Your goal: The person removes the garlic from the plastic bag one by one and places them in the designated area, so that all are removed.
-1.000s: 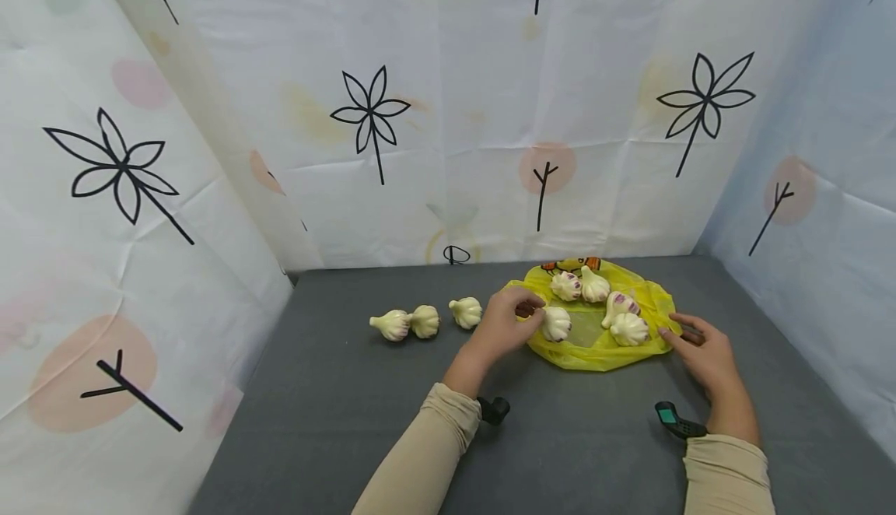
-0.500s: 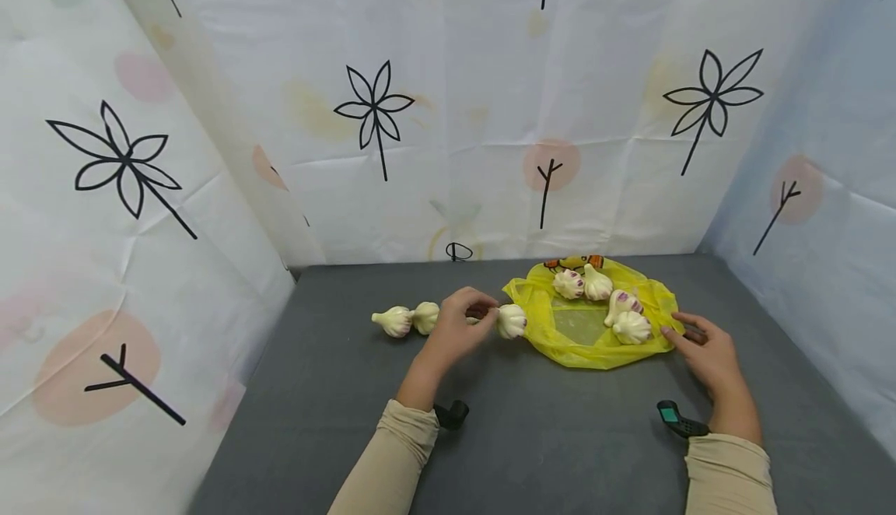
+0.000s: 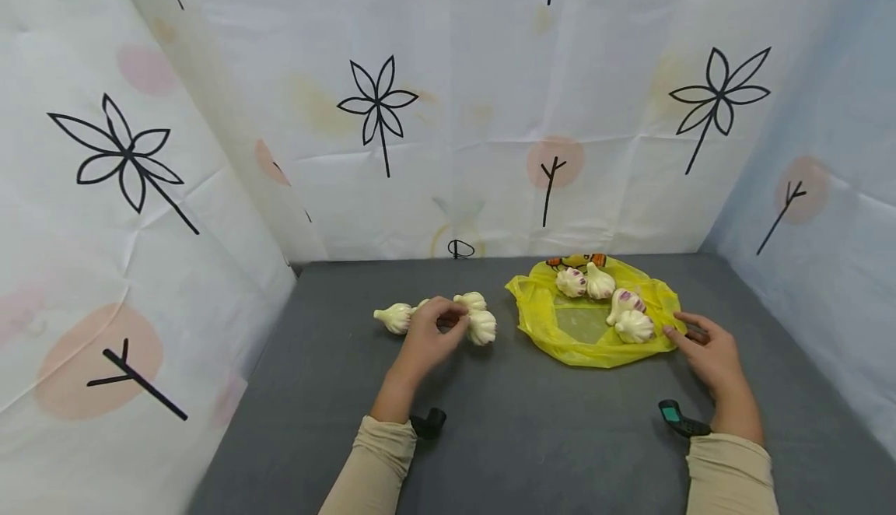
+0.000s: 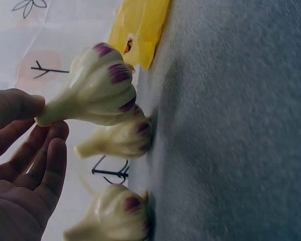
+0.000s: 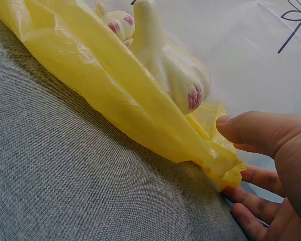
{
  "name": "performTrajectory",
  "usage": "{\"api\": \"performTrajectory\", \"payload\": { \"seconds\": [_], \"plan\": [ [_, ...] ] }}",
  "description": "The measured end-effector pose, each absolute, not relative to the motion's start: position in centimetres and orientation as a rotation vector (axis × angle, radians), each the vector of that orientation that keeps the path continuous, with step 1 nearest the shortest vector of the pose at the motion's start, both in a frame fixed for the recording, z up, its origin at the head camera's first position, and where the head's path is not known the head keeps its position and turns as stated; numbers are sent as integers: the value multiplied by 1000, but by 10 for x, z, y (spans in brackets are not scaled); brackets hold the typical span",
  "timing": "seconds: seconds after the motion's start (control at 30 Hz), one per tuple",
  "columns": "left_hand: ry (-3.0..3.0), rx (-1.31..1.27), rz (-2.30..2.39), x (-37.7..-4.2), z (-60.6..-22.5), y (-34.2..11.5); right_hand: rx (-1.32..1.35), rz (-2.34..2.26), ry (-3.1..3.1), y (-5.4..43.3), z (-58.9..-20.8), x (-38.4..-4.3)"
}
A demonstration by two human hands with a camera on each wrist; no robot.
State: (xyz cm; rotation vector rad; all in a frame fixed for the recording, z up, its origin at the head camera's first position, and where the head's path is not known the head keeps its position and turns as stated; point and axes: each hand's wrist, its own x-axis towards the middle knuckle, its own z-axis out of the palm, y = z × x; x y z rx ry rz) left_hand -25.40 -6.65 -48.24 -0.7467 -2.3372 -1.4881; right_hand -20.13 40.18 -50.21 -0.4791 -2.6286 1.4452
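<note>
My left hand (image 3: 428, 338) pinches the stem of a garlic bulb (image 4: 98, 90) between thumb and fingertips. The bulb, cream with purple patches, hangs just off the grey table in the left wrist view. Close behind it stands another garlic bulb (image 3: 470, 299). Farther left, one garlic bulb (image 3: 394, 318) shows fully and a neighbour is mostly hidden by my hand. My right hand (image 3: 710, 353) rests at the right edge of a yellow plastic bag (image 3: 584, 355); its fingers touch the crumpled edge and its thumb stands apart. Several garlic bulbs lie on the bag, including one (image 5: 173, 70) near my right thumb.
The grey table (image 3: 546, 437) extends toward me in front of the bag and bulbs. Printed white fabric walls (image 3: 448, 95) enclose it at the back and both sides. Each wrist wears a small black camera (image 3: 428, 423).
My left hand has carried the garlic bulb leftward off the yellow bag to beside the loose bulbs. My right hand has stayed at the bag's right edge.
</note>
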Motion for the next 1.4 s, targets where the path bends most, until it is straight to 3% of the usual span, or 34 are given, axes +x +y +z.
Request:
{"api": "performTrajectory", "payload": {
  "seconds": [1.4],
  "plan": [
    [-2558, -671, -1508, -254, -486, -80, -486, 1454, -2630, 401, -500, -201]
  ]
}}
